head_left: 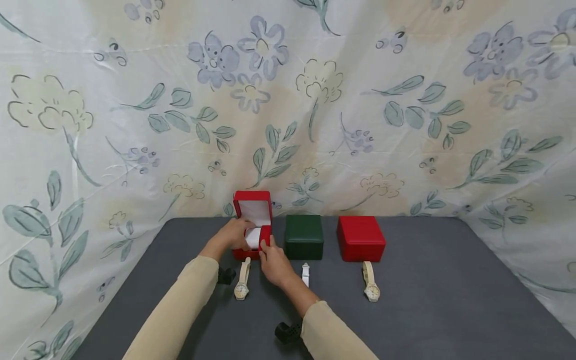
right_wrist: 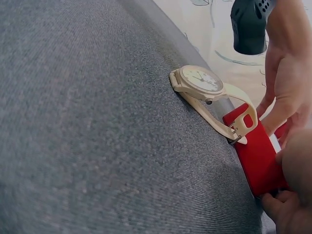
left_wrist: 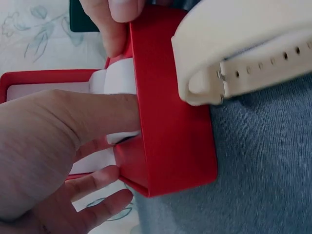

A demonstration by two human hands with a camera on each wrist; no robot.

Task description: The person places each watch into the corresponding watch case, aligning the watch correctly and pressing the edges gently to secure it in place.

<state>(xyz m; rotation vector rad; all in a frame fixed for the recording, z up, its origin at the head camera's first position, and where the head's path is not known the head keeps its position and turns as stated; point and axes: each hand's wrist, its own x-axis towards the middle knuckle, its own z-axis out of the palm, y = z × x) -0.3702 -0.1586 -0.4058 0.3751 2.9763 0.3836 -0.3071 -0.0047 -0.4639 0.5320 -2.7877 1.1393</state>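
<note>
A red watch box (head_left: 245,254) stands with its lid raised at the left of the table, a white cushion (head_left: 253,237) inside it. My left hand (head_left: 236,234) reaches in from the left and pinches the cushion, thumb at its near side; two other fingers spread at the box's side in the left wrist view. At the front right corner, my right hand (head_left: 275,262) grips the box. A cream watch (head_left: 241,289) lies just in front, its looped strap (left_wrist: 200,83) close to the box's front wall.
To the right stand a green box (head_left: 303,237) and a second red box (head_left: 361,239), both closed. A white strap (head_left: 305,274) shows partly behind my right arm. Another cream watch (head_left: 371,289) lies before the second red box. A floral cloth (head_left: 315,125) hangs behind the table.
</note>
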